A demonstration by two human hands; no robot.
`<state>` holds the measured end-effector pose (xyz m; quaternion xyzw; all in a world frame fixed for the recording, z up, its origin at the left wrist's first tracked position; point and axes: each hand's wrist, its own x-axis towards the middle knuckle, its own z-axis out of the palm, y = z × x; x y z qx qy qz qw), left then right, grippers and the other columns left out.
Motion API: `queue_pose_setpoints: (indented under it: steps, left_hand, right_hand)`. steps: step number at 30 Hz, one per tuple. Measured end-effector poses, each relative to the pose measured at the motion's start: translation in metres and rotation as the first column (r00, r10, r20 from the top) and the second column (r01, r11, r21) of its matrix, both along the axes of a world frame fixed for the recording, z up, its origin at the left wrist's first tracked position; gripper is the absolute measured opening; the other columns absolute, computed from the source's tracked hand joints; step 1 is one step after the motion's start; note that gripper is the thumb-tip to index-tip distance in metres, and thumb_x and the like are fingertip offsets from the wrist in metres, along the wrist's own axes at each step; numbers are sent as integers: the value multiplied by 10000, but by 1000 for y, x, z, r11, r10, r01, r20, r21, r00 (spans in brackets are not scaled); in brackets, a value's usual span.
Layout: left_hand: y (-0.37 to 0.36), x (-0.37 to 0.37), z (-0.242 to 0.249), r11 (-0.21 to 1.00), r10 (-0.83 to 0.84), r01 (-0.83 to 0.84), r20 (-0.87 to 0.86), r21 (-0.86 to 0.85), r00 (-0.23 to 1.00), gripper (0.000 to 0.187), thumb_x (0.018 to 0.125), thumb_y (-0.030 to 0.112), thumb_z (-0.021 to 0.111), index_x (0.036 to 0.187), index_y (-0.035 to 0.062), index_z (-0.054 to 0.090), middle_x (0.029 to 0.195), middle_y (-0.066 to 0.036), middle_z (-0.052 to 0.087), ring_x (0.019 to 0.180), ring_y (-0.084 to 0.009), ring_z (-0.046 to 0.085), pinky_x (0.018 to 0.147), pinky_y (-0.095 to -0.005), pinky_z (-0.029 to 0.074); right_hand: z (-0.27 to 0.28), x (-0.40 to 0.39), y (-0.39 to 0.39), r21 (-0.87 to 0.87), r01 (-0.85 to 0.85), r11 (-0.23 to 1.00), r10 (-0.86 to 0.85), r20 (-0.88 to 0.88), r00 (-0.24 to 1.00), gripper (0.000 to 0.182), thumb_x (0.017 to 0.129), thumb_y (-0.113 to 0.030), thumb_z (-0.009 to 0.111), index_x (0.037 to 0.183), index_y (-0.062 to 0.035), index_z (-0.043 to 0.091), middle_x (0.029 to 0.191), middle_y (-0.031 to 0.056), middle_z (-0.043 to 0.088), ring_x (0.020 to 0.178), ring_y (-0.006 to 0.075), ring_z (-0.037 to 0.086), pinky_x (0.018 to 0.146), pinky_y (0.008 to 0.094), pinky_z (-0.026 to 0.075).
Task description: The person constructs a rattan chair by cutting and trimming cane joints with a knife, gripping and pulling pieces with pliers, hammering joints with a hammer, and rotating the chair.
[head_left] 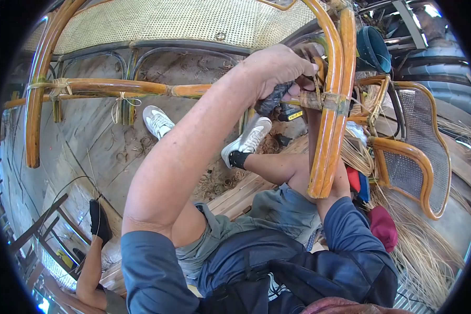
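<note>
My left hand [285, 68] reaches across to the joint of an orange-brown rattan chair frame [332, 99], its fingers bent and closed beside the binding. What they pinch is too small and shaded to make out. A dark crumpled wad [272, 99] sits under the palm, touching the fingers. Pale binding strips [311, 99] wrap the joint where the rail meets the doubled post. My right arm [341, 183] goes up behind that post. The post and shade hide most of my right hand, so its fingers cannot be read.
A woven cane panel [193, 23] spans the back. At right stand a rattan chair [418, 141] with mesh panels, a dark green bucket [374, 49] and loose rattan strands [418, 251]. Shavings [220, 178] litter the floor. Another person's leg [91, 267] shows at lower left.
</note>
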<state>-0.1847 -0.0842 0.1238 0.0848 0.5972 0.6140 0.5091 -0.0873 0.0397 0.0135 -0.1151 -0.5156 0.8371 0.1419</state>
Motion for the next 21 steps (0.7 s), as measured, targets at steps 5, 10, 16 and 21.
queue_pose_setpoints:
  steps: [5,10,16,21]
  left_hand:
    - [-4,19,-15,962,161,-168,52,213,986,218,922,223,557,898,13,611,619,-2,509,502,-81,461,423,-235,403]
    - [-32,84,-35,772,270,-473,454,424,849,380,983,385,428,846,52,547,848,-46,586,507,-88,467,461,-232,425]
    - [-23,157,-82,693,339,-644,642,324,688,300,976,333,482,894,62,584,845,-39,592,531,-85,488,471,-232,425]
    - [10,161,-99,784,364,-598,658,166,660,256,970,302,507,882,74,586,713,1,557,509,-68,471,459,-217,417]
  right_hand:
    - [1,5,-2,-20,-71,997,71,7,997,423,915,-389,542,1169,-51,519,1044,111,599,933,223,596,752,354,520]
    - [2,29,-12,-64,-218,974,219,-3,976,426,913,-388,543,1168,-47,518,1043,116,599,927,225,597,742,356,524]
    - [-13,91,-5,-247,-33,968,33,-5,999,375,946,-373,474,1126,-47,516,1051,100,569,914,217,572,787,361,500]
    - [-34,128,50,13,54,998,-55,146,988,313,915,-267,575,1095,-12,561,1009,94,625,851,168,642,683,293,552]
